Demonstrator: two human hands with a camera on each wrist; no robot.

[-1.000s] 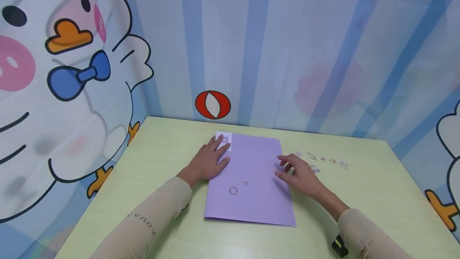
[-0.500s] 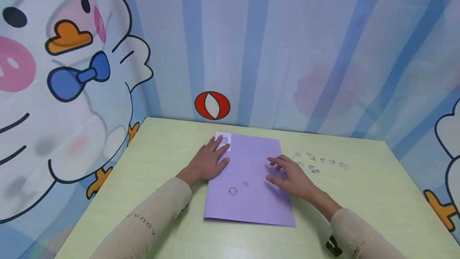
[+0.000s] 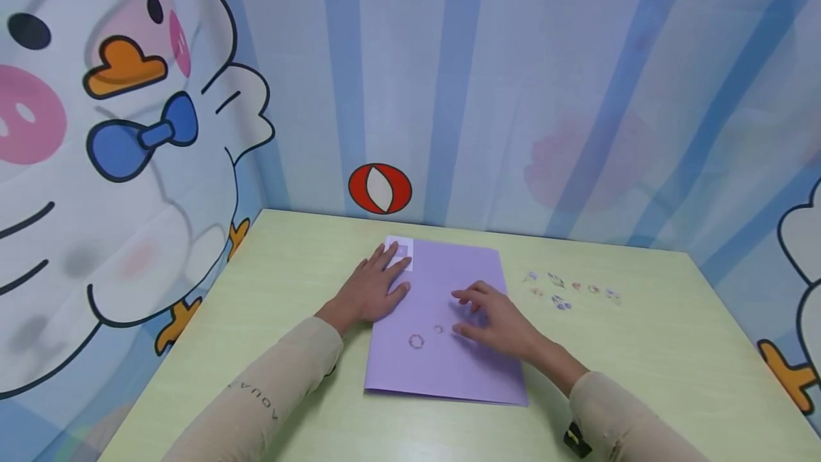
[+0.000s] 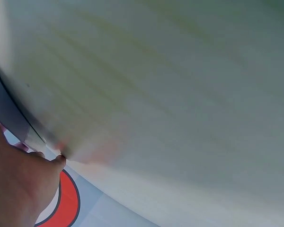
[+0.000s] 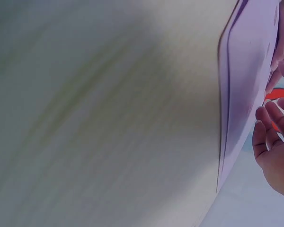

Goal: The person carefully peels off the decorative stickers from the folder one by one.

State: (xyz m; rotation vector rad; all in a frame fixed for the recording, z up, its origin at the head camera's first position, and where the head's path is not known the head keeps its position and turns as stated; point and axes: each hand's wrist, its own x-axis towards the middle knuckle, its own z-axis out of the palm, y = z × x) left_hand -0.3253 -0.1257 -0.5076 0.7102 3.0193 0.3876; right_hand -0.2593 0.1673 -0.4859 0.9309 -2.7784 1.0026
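Observation:
A purple paper folder (image 3: 410,373) lies on the table with its long side pointing away from me. My left hand (image 3: 368,291) rests flat on its upper left part, fingers spread over a white label (image 3: 408,261) in the corner. Above the folder's right half hovers my right hand (image 3: 494,323), its fingers loosely bent and thumb apart, with nothing visible between them. Two small ring-shaped stickers, a larger one (image 3: 416,341) and a smaller one (image 3: 439,329), sit on the folder left of the right fingertips. The right wrist view shows the right hand (image 5: 277,151) beside the folder's edge.
Several small stickers lie on the table right of the folder, among them a purple flower sticker (image 3: 561,302) and a leafy one (image 3: 556,280). The pale yellow-green table (image 3: 308,248) meets a printed duck backdrop (image 3: 487,91) behind and at both sides.
My right hand has moved left from the folder's right edge to over its middle right, uncovering stickers on the table. The left hand has stayed in place.

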